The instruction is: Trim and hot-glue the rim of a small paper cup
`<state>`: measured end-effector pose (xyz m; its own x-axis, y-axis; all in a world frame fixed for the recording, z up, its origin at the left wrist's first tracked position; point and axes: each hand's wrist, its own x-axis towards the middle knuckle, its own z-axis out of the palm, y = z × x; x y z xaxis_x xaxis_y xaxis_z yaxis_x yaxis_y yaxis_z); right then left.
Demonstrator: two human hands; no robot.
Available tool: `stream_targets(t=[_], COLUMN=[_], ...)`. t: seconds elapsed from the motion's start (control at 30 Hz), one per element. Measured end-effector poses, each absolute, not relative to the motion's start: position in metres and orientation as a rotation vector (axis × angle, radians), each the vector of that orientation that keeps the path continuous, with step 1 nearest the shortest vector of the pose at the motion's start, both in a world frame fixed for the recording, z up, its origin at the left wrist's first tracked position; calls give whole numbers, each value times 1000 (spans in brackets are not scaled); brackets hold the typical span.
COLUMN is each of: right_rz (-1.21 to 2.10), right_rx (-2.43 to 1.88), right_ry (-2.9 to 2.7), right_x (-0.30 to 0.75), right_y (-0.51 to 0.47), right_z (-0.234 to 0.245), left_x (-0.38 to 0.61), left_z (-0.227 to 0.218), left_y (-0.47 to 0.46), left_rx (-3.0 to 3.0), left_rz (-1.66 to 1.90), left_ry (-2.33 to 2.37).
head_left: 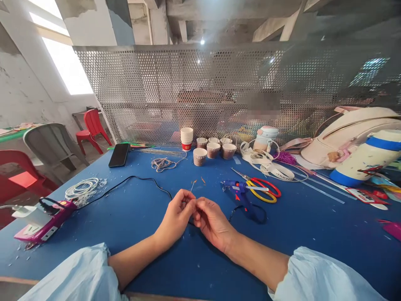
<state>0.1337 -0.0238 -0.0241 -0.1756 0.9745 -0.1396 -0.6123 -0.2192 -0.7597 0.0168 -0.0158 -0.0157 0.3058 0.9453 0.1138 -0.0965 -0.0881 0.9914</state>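
Note:
My left hand (175,217) and my right hand (213,221) meet at the middle of the blue table (313,234), fingertips pinched together on a small thin piece I cannot make out. A thin stick (193,185) pokes up just beyond the fingers. Both forearms lie on the table in light blue sleeves. Right of the hands lies a blue glue gun (239,190), with red and yellow scissors (263,189) beside it.
A pink glue gun (46,221) with a black cord lies at the left, near a white wire coil (81,188). Further back are a phone (119,154), string (163,164), paper cups (213,148), ribbon (269,163), a bag (347,133) and a bottle (366,159). A perforated metal screen (219,92) backs the table.

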Motion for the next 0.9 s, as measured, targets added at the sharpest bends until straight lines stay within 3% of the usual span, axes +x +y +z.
stream_targets(t=[0.27, 0.53, 0.9], right_rz=[1589, 1264, 1081], right_rx=[-780, -911, -984], right_ry=[-767, -1089, -1449], right_x=[143, 153, 158], right_y=[-20, -20, -31], right_z=[-19, -19, -10], left_x=[12, 7, 6], left_z=[-9, -7, -9], left_y=[-7, -5, -9], left_rx=[973, 927, 973], left_rz=[980, 982, 808], left_ry=[756, 755, 732])
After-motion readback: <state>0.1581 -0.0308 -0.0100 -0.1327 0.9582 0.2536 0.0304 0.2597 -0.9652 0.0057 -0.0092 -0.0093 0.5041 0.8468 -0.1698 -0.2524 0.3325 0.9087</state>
